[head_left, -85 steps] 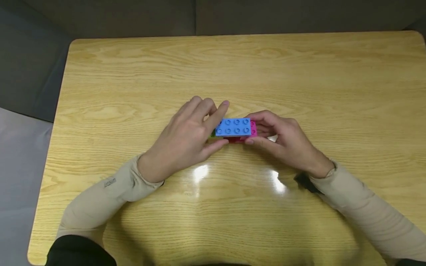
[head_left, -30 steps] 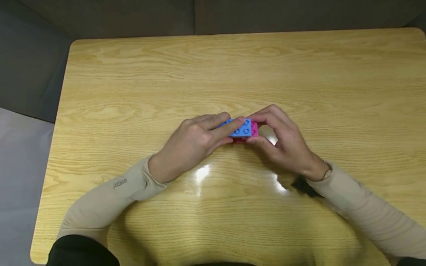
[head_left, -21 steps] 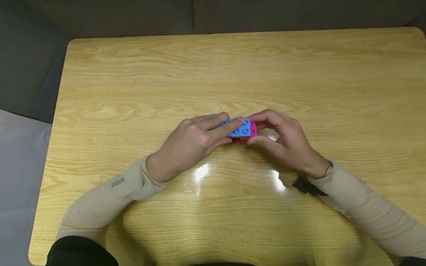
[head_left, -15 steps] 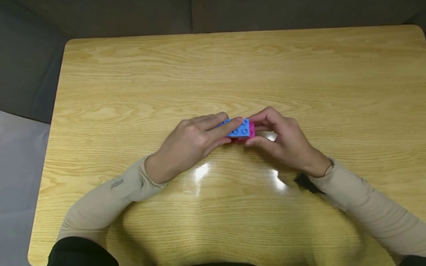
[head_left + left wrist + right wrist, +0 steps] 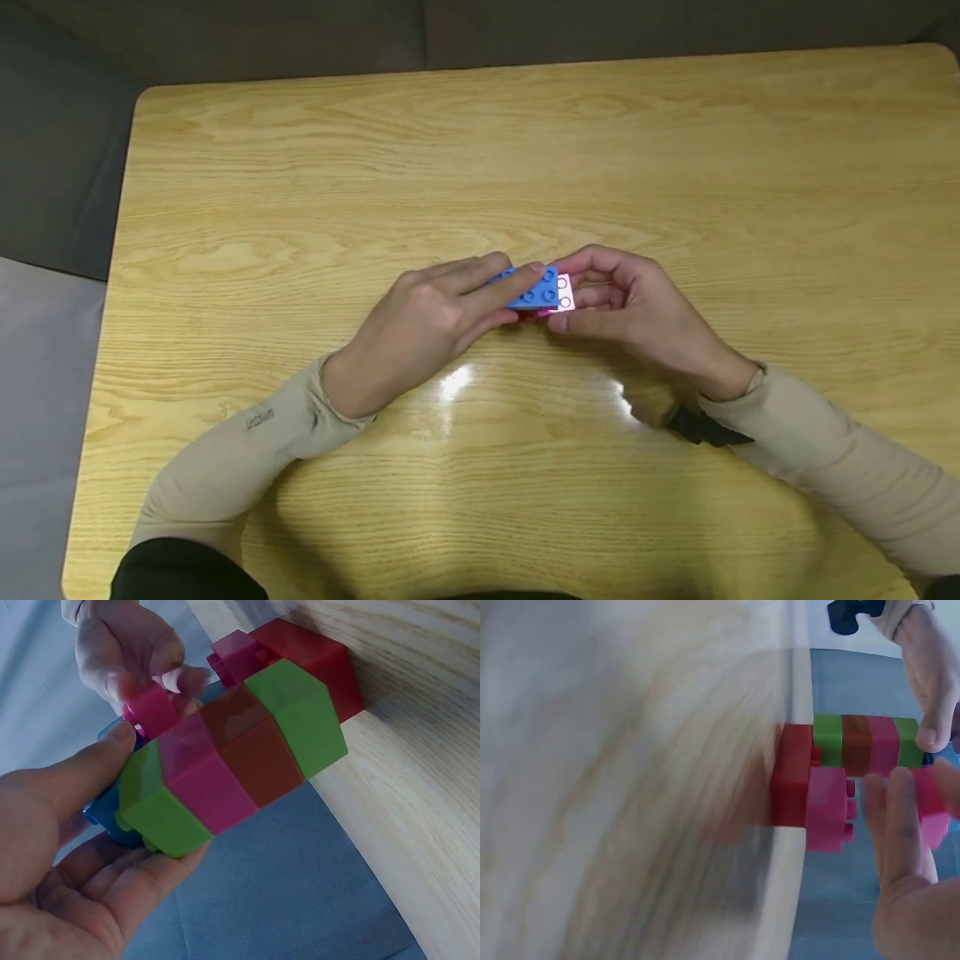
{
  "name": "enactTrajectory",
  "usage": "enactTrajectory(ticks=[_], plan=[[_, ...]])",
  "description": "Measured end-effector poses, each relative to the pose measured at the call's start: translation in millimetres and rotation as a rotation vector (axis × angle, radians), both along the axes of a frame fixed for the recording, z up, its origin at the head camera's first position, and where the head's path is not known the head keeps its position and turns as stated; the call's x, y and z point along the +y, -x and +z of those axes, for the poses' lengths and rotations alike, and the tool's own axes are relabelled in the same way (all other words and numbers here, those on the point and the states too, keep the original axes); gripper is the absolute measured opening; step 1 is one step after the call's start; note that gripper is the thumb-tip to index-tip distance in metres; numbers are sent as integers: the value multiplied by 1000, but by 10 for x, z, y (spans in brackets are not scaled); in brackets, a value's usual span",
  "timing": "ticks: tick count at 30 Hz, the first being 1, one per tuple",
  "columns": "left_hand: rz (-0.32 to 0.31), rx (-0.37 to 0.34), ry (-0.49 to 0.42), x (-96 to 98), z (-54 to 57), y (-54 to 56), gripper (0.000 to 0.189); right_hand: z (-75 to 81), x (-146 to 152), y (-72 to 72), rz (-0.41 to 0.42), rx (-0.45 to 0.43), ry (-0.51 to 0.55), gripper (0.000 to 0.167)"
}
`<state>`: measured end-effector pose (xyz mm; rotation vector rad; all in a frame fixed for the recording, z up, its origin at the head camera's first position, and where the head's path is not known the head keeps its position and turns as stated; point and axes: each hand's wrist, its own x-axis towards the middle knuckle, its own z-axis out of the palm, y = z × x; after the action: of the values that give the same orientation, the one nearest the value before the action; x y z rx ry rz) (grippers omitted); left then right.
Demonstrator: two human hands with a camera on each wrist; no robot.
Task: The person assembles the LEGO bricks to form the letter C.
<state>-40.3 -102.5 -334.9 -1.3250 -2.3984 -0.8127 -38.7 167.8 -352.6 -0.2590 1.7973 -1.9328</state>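
A brick tower rises from a red brick on the table. Its left column stacks a green brick, a brown brick, a pink brick and another green brick. A blue eight-stud brick lies across the top. My left hand grips the tower's top, its index finger lying over the blue brick. My right hand pinches a small pink brick under the blue brick's right part. Below it, apart, another pink brick sits on the red one, studs up.
The wooden table spreads around the tower, with a dark partition behind its far edge. A black wrist device hangs under the right sleeve. Light glares off the tabletop in front of the hands.
My left index finger, raised off the blue brick earlier, has come down across its studs. My right fingers have shifted slightly on the pink brick. Exposed pink studs now look washed-out white.
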Motion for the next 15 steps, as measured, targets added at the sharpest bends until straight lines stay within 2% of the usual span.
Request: enactTrajectory(ticks=[3,7,10,15], plan=[[0,0,3,-6,4,-4,41,11,-21,-5,-24,-43,7,39],[2,1,11,-15,10,-13,41,25,-31,-15,-20,-158,47,36],[7,-9,11,-19,5,-21,42,27,-17,-17,-18,-253,120,36],[27,-98,-13,-17,3,-27,55,-7,18,-13,-42,-347,273,31]])
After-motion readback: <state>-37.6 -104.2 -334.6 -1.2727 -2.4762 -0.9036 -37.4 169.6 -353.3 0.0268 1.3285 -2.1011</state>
